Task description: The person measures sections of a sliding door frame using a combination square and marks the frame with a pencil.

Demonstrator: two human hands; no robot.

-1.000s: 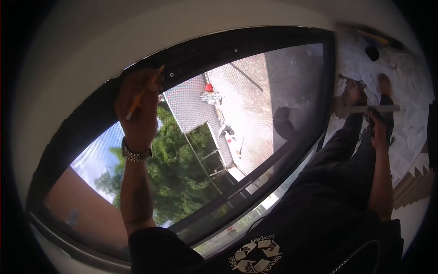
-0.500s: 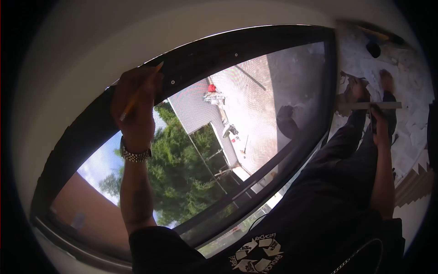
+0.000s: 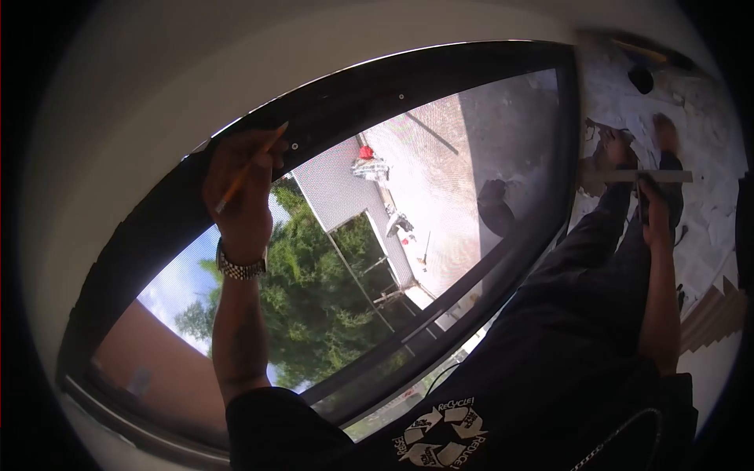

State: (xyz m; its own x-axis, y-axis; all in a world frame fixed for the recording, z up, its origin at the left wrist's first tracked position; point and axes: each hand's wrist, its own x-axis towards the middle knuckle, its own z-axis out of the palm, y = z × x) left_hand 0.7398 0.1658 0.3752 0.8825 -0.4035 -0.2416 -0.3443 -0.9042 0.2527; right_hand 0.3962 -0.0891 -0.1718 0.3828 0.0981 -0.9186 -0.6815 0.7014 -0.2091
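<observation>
My left hand (image 3: 242, 184), a metal-banded watch on its wrist, is closed around an orange pencil (image 3: 250, 169). The pencil's sharpened tip points up and right, near a small round screw head (image 3: 294, 147) on the dark window frame (image 3: 353, 100). Whether the tip touches the frame I cannot tell. Down by my legs, my right hand (image 3: 658, 216) grips the dark handle of a tool with a long pale crossbar (image 3: 667, 177). Its exact kind does not show.
Beyond the mesh-like window pane (image 3: 314, 259) are trees, a building and a sunlit paved area. A pale wall (image 3: 157, 102) borders the frame. Two bare feet stand on a white-smeared floor covering (image 3: 707, 141). Stepped brown pieces (image 3: 713, 318) lie at the right.
My left hand with the pencil has shifted slightly right and down, bringing the tip closer to the screw head. My right hand still holds the tool low. The view has shifted a little.
</observation>
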